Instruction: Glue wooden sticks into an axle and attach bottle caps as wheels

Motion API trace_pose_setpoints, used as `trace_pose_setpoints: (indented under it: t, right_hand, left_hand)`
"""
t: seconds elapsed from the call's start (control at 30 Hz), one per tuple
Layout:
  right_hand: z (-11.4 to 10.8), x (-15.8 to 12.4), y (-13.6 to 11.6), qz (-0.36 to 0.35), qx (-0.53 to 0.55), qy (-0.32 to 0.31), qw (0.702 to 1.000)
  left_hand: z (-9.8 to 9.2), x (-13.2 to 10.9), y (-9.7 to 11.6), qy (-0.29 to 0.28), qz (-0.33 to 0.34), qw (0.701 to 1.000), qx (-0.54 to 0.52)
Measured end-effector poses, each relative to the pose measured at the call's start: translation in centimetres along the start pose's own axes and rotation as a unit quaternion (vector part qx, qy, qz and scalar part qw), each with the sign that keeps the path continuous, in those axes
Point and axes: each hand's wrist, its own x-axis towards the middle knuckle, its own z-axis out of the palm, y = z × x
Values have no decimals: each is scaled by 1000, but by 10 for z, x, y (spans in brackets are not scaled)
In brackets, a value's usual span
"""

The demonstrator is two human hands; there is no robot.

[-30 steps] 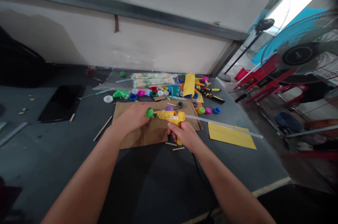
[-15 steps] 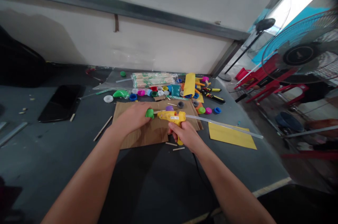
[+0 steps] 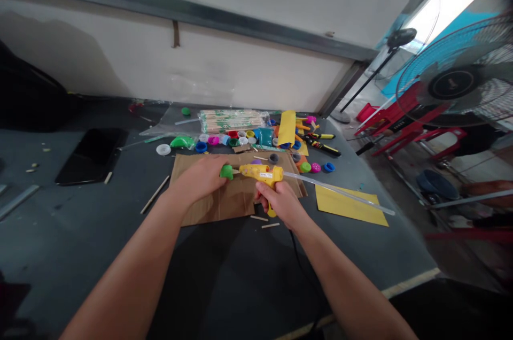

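Note:
My left hand is closed on a small green cap above the brown cardboard. My right hand grips the handle of a yellow glue gun, its nozzle pointing left and close to the green cap. A long clear glue stick runs out of the gun's back to the right. Just behind the gun, a purple cap is partly hidden. Small wooden pieces lie in front of the cardboard.
Colourful caps and a bag of wooden sticks line the back. A black phone lies left. Yellow paper and cutters are on the right. A fan stands beyond the table.
The glue gun has turned a little, its nozzle rising and the glue stick's far end dipping and shifting left. My left hand still holds the green cap in nearly the same place.

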Motion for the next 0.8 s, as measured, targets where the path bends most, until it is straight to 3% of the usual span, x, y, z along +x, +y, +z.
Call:
trace_pose_setpoints:
  t: [0.23, 0.57, 0.8]
  right_hand:
    - [3, 2, 0, 9, -20, -2, 1000]
    - [0, -2, 1, 12, -51, -8, 999]
    - [4, 1, -2, 17, -12, -4, 1000]
  left_hand:
    - [6, 2, -5, 9, 9, 1000, -5]
    - [-1, -2, 1, 13, -5, 1000, -15]
    - [5, 0, -5, 12, 5, 1000, -14]
